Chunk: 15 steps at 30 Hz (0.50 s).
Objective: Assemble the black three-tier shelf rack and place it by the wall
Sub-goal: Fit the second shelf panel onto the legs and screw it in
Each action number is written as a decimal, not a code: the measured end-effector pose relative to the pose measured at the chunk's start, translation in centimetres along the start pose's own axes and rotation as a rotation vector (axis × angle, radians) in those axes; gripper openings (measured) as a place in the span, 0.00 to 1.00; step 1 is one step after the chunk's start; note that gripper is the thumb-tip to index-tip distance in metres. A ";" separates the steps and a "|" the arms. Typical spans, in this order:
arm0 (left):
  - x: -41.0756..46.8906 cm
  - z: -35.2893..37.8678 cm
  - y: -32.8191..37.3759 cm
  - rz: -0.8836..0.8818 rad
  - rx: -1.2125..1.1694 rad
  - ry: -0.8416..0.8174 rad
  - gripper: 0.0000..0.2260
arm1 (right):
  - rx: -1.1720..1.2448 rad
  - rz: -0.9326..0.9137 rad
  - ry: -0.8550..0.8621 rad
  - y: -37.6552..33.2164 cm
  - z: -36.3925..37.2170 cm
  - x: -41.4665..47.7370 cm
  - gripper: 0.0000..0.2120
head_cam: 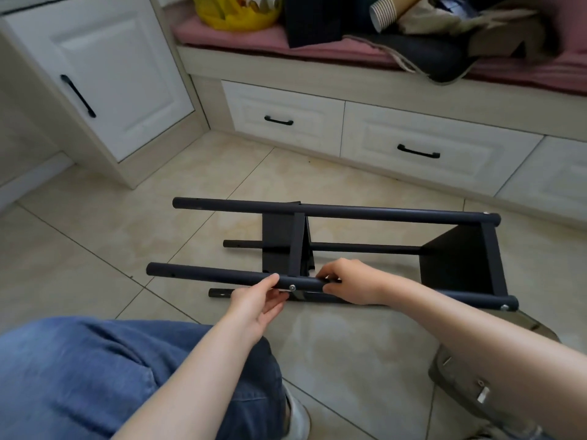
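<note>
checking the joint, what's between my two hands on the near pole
A silver screw sits in the near pole, between the left hand and right hand, where the middle shelf meets it. Head view.

Rack (333, 211) matt black metal; floor (349, 338) glossy tile; jeans (95, 369) denim.

Lowest pole (219, 293) mostly hidden behind front pole (203, 274), right hand (349, 285).

The half-built black rack (349, 211) lies on its side. Its near upper pole (206, 274) is gripped by the left hand (254, 303) and right hand (352, 281), with a silver screw (291, 287) between their fingers. The middle shelf (276, 242) stands just beyond the fingertips, and the end shelf (460, 258) well to their right.
</note>
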State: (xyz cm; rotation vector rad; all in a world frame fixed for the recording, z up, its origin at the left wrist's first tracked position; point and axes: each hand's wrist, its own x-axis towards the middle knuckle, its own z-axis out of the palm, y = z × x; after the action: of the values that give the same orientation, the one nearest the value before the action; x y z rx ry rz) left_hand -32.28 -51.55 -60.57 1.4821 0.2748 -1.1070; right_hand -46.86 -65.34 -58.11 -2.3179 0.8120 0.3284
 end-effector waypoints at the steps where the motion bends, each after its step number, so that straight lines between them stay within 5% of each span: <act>1: 0.3 0.1 -0.1 -0.021 -0.023 -0.012 0.08 | -0.003 -0.001 -0.003 0.1 0.1 0.0 0.14; 8: 2.1 0.0 2.8 -0.056 -0.294 -0.037 0.17 | -0.157 -0.011 -0.032 0.2 -0.2 -0.4 0.18; 15: 1.7 1.7 3.4 -0.001 -0.273 -0.135 0.21 | -0.291 -0.039 0.067 1.3 -1.8 -0.7 0.18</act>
State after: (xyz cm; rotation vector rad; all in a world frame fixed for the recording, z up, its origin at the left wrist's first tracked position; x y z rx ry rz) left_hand -29.73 -54.63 -59.40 1.1610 0.3184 -1.1173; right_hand -48.19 -66.95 -57.05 -2.6247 0.7939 0.3742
